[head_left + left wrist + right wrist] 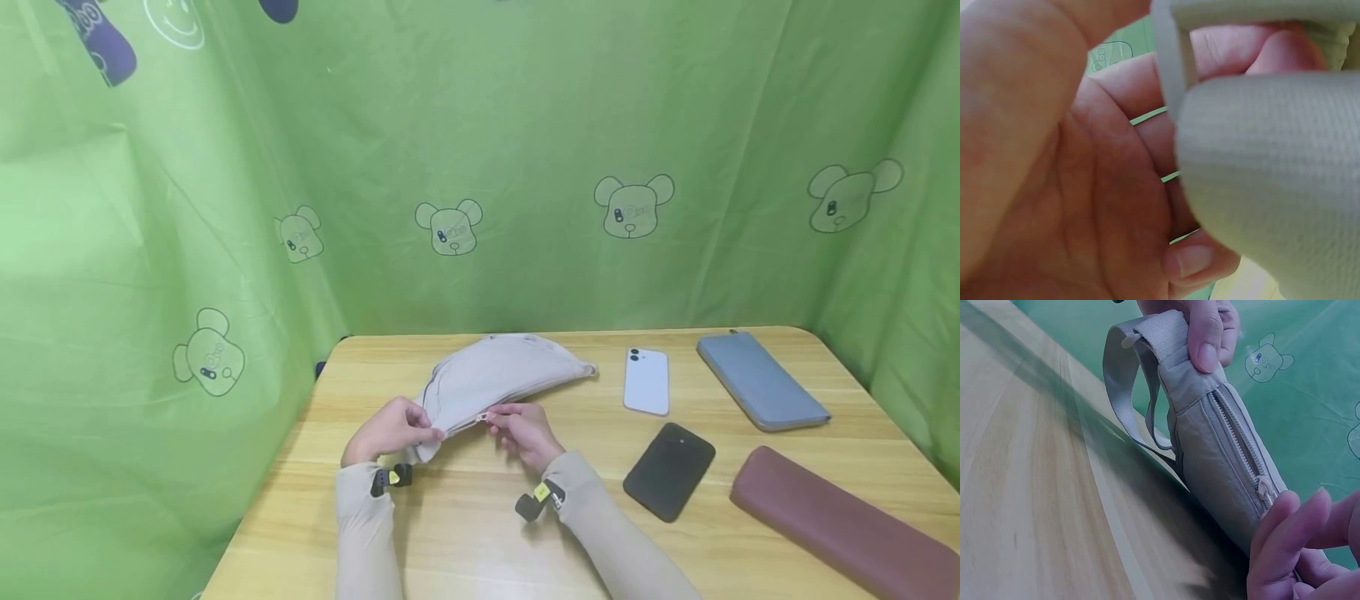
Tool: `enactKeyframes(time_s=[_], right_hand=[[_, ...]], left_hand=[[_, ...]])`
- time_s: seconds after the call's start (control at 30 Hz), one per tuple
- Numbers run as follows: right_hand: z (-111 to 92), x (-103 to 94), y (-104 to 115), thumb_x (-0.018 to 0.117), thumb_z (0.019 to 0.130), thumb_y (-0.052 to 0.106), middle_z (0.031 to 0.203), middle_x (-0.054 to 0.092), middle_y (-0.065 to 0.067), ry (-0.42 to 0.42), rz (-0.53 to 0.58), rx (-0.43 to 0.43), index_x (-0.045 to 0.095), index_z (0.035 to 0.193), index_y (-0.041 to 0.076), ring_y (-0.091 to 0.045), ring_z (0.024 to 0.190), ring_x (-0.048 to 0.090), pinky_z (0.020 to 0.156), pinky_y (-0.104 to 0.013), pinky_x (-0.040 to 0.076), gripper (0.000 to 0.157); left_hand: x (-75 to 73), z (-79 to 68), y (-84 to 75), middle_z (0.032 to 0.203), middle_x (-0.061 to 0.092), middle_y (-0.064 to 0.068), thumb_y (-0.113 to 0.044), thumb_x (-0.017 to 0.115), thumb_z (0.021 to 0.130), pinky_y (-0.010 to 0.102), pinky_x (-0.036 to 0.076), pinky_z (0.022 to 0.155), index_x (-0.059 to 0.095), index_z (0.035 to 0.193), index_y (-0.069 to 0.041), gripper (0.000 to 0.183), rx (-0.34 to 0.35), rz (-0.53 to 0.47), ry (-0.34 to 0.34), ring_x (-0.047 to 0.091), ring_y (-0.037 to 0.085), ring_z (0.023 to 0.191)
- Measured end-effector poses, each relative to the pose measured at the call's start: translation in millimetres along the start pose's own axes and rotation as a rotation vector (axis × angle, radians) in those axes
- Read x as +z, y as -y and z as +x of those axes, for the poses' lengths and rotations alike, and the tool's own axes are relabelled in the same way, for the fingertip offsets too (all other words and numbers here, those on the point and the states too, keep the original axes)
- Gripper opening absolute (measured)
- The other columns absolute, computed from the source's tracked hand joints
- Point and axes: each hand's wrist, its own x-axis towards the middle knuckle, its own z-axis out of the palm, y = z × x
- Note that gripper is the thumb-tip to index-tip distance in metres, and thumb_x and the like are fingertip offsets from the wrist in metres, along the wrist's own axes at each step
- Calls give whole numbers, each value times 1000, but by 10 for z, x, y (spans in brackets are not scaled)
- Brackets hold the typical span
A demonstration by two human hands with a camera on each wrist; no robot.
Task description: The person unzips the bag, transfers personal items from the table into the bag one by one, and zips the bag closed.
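Observation:
A light grey waist bag (495, 371) lies on the table, curved, its zipper side facing the person. My left hand (392, 428) pinches the bag's left end between thumb and fingers. With thumb and fingertips, my right hand (527, 433) holds the zipper pull (1265, 489) partway along the seam. In the right wrist view the zipper teeth are parted between the slider and the left end. A webbing strap (1124, 394) loops down from the gripped end. Grey fabric (1272, 162) covers part of the left fingers in the left wrist view.
Right of the bag lie a white phone (647, 382), a black phone (670, 472), a blue-grey wallet (763, 379) and a long maroon case (840, 521). A green printed curtain (540, 125) surrounds the wooden table (465, 542) behind and at the sides.

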Motion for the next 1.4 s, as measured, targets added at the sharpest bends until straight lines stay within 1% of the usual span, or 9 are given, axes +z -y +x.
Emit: enactKeyframes(time_s=[0.3, 0.43, 0.67, 0.93, 1.17, 1.4], right_hand=[[-5, -15, 16, 70, 91, 0, 91, 75, -11, -10, -6, -9, 68, 120, -7, -7, 65, 62, 48, -15, 42, 30], [-1, -20, 25, 71, 92, 1, 93, 75, -11, -13, -7, 1, 68, 121, -5, -7, 66, 62, 48, -15, 42, 30], [-4, -23, 33, 72, 91, 2, 86, 74, -7, -12, -7, -8, 68, 121, -6, -6, 64, 61, 47, -15, 41, 31], [22, -37, 15, 70, 92, 1, 85, 73, -7, -15, -3, -4, 68, 119, -6, -6, 64, 62, 47, -15, 41, 29], [31, -44, 2, 70, 91, -1, 83, 73, -6, -18, 9, -14, 69, 118, -7, -6, 63, 62, 47, -15, 41, 27], [31, -67, 7, 70, 92, 0, 83, 73, -6, -18, 12, -14, 67, 121, -7, -6, 64, 61, 48, -15, 42, 30]], left_hand=[[5, -4, 18, 68, 71, -2, -25, 80, 86, 22, 46, 54, 75, 79, -6, 20, -1, 12, -8, 57, 7, 59], [4, -14, -2, 69, 71, -1, -24, 80, 86, 22, 48, 55, 75, 80, -6, 20, -3, 2, -1, 58, 7, 59], [8, -19, -22, 70, 72, 0, -25, 79, 86, 22, 49, 55, 75, 79, -7, 20, -2, 9, 1, 59, 7, 59], [11, 0, 0, 69, 72, 0, -25, 80, 86, 23, 50, 56, 74, 79, -7, 21, 6, 7, 2, 59, 7, 59], [14, -3, -16, 69, 72, 0, -24, 79, 87, 22, 50, 55, 74, 79, -6, 20, 8, 1, 8, 60, 7, 59], [18, -12, -11, 70, 72, -1, -25, 79, 86, 24, 52, 57, 75, 80, -8, 19, -2, -3, 13, 62, 7, 60]])
